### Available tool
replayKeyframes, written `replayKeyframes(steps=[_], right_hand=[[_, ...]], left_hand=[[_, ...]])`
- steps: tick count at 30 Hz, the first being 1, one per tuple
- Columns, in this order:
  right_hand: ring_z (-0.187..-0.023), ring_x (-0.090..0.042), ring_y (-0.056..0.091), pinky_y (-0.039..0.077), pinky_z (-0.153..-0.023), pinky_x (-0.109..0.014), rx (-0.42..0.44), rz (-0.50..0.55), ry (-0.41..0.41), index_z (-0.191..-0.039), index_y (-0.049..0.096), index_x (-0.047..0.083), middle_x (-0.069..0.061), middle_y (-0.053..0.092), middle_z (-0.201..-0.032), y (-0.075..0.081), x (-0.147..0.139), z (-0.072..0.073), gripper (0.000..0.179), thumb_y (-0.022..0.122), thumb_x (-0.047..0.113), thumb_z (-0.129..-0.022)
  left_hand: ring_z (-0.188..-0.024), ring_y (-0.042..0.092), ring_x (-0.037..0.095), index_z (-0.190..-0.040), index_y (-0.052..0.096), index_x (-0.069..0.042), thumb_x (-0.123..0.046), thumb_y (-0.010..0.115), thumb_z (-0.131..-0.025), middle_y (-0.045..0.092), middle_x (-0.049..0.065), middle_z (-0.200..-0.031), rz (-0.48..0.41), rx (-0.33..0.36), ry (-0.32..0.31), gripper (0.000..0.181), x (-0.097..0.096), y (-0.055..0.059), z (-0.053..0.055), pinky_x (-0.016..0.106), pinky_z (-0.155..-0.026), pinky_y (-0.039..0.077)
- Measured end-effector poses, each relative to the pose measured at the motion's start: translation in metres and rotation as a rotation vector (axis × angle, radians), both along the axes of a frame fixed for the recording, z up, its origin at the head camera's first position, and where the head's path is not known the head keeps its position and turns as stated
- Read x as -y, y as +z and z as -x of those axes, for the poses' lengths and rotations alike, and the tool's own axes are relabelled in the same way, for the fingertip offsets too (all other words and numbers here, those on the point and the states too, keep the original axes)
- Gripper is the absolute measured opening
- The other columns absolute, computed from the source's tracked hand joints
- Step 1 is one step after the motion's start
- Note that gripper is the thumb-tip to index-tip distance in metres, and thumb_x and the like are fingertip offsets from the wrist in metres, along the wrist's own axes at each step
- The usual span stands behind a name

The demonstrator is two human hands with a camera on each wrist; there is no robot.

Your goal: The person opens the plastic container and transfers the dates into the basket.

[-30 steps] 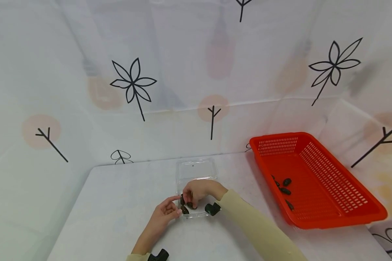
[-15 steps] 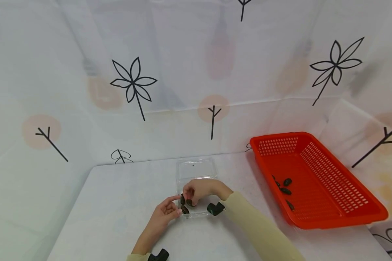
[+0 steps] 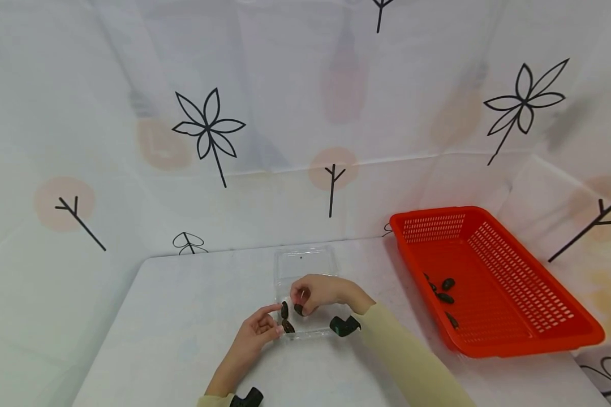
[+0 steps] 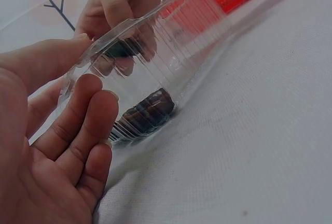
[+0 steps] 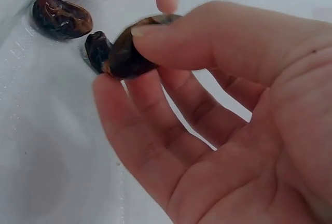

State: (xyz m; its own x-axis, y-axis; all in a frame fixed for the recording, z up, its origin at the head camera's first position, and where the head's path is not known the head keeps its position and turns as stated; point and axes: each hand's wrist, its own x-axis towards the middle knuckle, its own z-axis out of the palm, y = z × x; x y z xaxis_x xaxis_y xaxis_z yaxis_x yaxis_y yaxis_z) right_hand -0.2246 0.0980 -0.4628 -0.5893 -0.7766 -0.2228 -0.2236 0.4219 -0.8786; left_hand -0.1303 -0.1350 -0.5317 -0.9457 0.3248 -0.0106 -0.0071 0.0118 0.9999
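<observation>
A clear plastic clamshell box (image 3: 318,323) lies open on the table, its lid (image 3: 305,263) folded toward the wall. My left hand (image 3: 257,329) grips the box's left side; in the left wrist view, thumb and fingers stand on either side of the clear wall (image 4: 192,27). Two dark wrinkled dates, one farther (image 3: 284,310) and one nearer (image 3: 288,326), lie along that side. Over the box, my right hand (image 3: 318,291) pinches another date (image 5: 124,55) between thumb and fingertips. In the right wrist view this date overlaps one lying date (image 5: 97,50); whether they touch I cannot tell.
A red plastic basket (image 3: 494,316) with slotted walls stands at the right of the table, several dates (image 3: 445,297) along its left side. The white cloth-covered table (image 3: 183,322) meets a patterned cloth backdrop (image 3: 275,209) behind the box.
My right hand has drawn slightly up and to the right, bringing the pinched date away from the box's near side. My left hand has stayed in place on the box.
</observation>
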Motion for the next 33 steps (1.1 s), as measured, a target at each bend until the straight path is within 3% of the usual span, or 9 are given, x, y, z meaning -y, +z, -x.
replayKeyframes(steps=[12, 33], right_hand=[[-0.083, -0.017, 0.057, 0.049, -0.071, -0.031, -0.04, -0.004, -0.102, -0.093, 0.065, 0.012, 0.001, 0.061, -0.087, 0.0, -0.015, -0.009, 0.025, 0.074, -0.005, -0.077], [-0.101, -0.022, 0.062, 0.053, -0.084, -0.034, -0.087, 0.103, -0.256, -0.104, 0.068, 0.012, -0.001, 0.066, -0.104, 0.013, -0.057, -0.024, 0.017, 0.07, 0.006, -0.089]], left_hand=[[-0.076, 0.059, 0.01, -0.139, 0.05, 0.005, -0.002, 0.07, -0.091, 0.058, 0.005, -0.086, 0.008, 0.017, 0.012, 0.052, -0.001, 0.003, -0.001, 0.023, -0.071, 0.048], [-0.077, 0.06, 0.011, -0.138, 0.052, 0.001, -0.005, 0.072, -0.09, 0.059, 0.007, -0.087, 0.027, 0.029, 0.014, 0.052, 0.0, -0.001, 0.0, 0.024, -0.072, 0.049]])
